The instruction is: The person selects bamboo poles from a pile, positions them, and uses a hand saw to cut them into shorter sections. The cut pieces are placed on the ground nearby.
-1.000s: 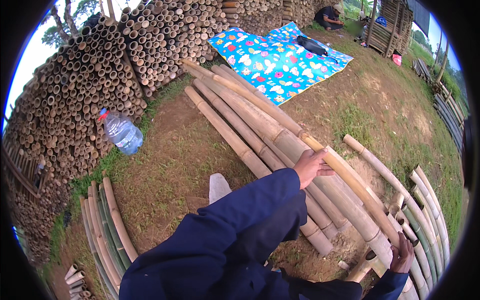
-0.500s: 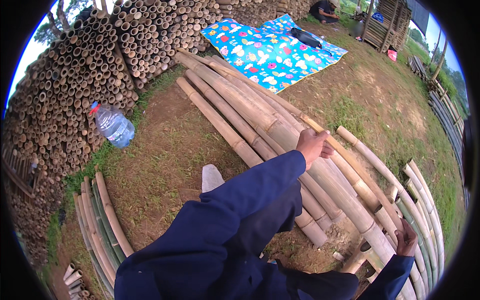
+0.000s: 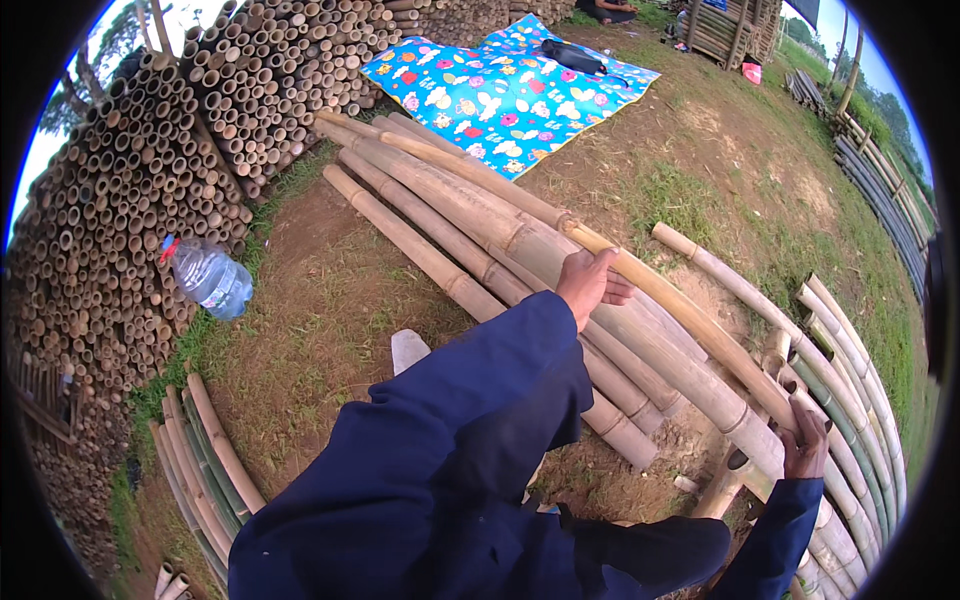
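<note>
A long tan bamboo pole [image 3: 680, 308] lies slantwise on top of a row of thicker bamboo poles [image 3: 640, 345], its rounded yellowish side facing up. My left hand [image 3: 592, 285] is at its middle, fingers stretched out and thumb against the pole's edge; the hand is not wrapped round it. At the near right end of the same pole, my right hand [image 3: 806, 442] has its fingers curled over the end. Part of that grip is hidden behind the hand. Both arms wear dark blue sleeves.
Stacked bamboo [image 3: 120, 190] rises at the left, with a large clear plastic bottle [image 3: 212, 280] before it. A blue patterned mat [image 3: 480, 95] bearing a black bag [image 3: 573, 56] lies beyond. More poles curve at right [image 3: 850, 360] and lower left [image 3: 215, 440]. A person [image 3: 607, 10] sits far off.
The upper bamboo piece has turned from its narrow edge to its broad rounded side. My left hand's fingers have loosened from that edge and straightened. The whole view has shifted slightly.
</note>
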`<state>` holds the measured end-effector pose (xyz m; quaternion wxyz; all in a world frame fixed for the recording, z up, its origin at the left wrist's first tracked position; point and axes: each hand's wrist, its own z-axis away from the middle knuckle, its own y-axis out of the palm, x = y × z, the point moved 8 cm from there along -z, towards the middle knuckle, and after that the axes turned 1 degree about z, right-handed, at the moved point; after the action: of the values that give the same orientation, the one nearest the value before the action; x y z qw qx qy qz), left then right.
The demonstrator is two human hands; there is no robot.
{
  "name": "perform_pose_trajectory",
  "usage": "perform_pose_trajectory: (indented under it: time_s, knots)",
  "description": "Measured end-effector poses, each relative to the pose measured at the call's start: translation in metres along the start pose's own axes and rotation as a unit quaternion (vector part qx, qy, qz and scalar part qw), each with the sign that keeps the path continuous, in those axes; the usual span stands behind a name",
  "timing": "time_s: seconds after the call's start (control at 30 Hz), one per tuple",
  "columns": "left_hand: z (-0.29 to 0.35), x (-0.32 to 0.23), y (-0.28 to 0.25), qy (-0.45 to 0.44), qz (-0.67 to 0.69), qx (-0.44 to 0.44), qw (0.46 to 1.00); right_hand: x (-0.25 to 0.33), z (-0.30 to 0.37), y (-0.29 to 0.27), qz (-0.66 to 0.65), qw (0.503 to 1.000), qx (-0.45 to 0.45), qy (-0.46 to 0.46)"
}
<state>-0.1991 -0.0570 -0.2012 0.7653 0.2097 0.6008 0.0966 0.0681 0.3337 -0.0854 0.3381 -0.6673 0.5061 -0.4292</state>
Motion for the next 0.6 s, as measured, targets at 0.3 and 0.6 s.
perform_pose_trajectory:
  time_s: [0.3, 0.6]
  knots:
    - [0.031, -0.013, 0.062, 0.216, -0.539, 0.178, 0.795, -0.038, 0.004, 0.1, -0.018, 0.989, 0.104, 0.1]
    - [0.03, 0.123, 0.207, 0.369, -0.704, 0.362, 0.487, -0.065, 0.013, 0.148, -0.041, 0.983, 0.075, 0.165]
